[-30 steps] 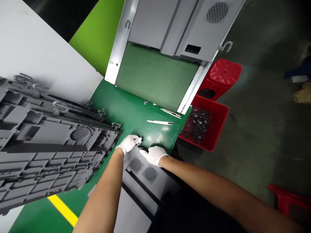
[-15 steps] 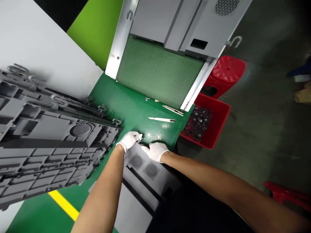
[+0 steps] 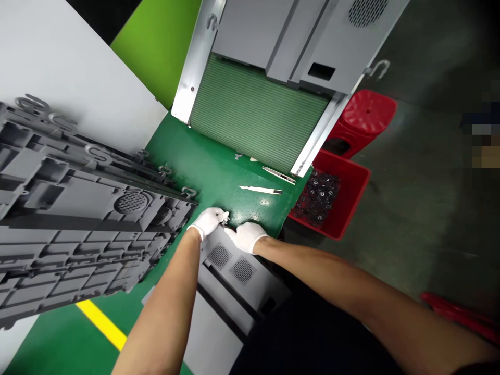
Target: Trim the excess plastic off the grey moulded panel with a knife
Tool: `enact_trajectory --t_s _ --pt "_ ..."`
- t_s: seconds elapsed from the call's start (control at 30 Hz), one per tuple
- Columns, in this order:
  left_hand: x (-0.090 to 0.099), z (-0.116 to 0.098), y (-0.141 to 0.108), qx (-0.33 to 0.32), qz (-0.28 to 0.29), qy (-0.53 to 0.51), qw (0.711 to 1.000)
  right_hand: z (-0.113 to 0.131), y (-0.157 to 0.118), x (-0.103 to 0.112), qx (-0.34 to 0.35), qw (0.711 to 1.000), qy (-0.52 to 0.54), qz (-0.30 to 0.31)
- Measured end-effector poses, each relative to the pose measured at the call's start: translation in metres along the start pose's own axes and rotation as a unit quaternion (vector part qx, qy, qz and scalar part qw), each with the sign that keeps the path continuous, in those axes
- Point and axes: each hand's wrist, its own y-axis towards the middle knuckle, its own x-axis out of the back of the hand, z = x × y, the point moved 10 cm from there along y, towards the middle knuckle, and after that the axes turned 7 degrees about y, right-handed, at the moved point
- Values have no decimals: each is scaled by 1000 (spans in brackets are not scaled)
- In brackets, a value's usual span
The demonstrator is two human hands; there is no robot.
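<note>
A grey plastic panel (image 3: 219,297) with two square speaker-like grilles lies against my body, its far end on the green table. At that end, my left hand (image 3: 208,222), in a white glove, has its fingers pinched around the panel's corner. A small grey piece shows at the fingertips, too small to name. My right hand (image 3: 247,238), gloved too, is closed on the same edge just to the right, its thumb pointing at the left fingers. What it grips is hidden. Beyond the hands lie a craft knife (image 3: 260,190) and a pair of tweezers (image 3: 278,175).
Several grey moulded panels (image 3: 89,203) stand stacked at left. Ahead, a green ribbed conveyor belt (image 3: 258,112) carries another grey panel (image 3: 250,31). A red bin (image 3: 353,195) of small dark pieces sits at right, near a red stool (image 3: 371,112). Dark crumbs dot the green table (image 3: 211,166).
My right hand has shifted slightly left and forward, closer to my left hand. The left hand keeps its pinch at the panel's corner. The whole view has moved a little.
</note>
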Motion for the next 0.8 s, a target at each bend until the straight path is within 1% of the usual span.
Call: enact_trajectory --t_s 0.07,0.13,0.2,0.27,0.3,0.33,0.37,0.4,0.43,0.47,0.53,0.57,0.6,0.63,0.67,0.7,0.73,0.77,0.8 --pt "5 -2 -1 0 -16 -19 1000 -4 2 6 6 1000 -5 2" --pt "12 -3 -5 -5 -36 -36 999 -14 0 15 2 1000 -7 -2" --pt "21 -5 -11 -16 -55 -47 997 -30 -10 22 -12 1000 6 -6" --pt "30 -12 -18 -23 -89 -49 995 -53 -28 26 -30 999 38 -13" --pt "34 -20 -21 -28 -119 -42 992 -66 -39 27 -38 997 60 -22" --pt "37 -33 -25 -41 -152 -31 987 -81 -52 26 -47 995 84 -34" --pt "37 -52 -28 -61 -179 -21 982 -97 -64 25 -58 991 114 -49" --pt "31 -77 -31 -87 -197 -14 976 -115 -77 21 -79 983 153 -61" --pt "20 -104 -33 -117 -198 -16 973 -136 -90 12 -116 970 203 -64" --pt "4 -133 -33 -145 -176 -30 973 -158 -103 1 -163 951 257 -62" --pt "-36 -183 -33 -183 -98 -81 975 -194 -127 -25 -246 906 341 -55" --pt "-54 -201 -34 -197 -68 -93 974 -208 -136 -37 -276 885 371 -56" --pt "-70 -213 -35 -210 -50 -80 973 -218 -143 -47 -296 869 393 -59" --pt "-85 -218 -37 -220 -35 -36 974 -227 -148 -56 -309 856 410 -62" --pt "-100 -215 -40 -222 -14 36 974 -234 -152 -63 -320 843 428 -66" --pt "-118 -204 -42 -214 27 124 969 -240 -154 -69 -328 832 441 -70" --pt "-138 -187 -46 -201 87 217 951 -244 -156 -73 -331 827 448 -72" --pt "-157 -167 -53 -184 160 292 925 -246 -156 -76 -333 824 453 -73" --pt "-171 -148 -62 -173 224 350 893 -247 -156 -76 -330 821 459 -76"
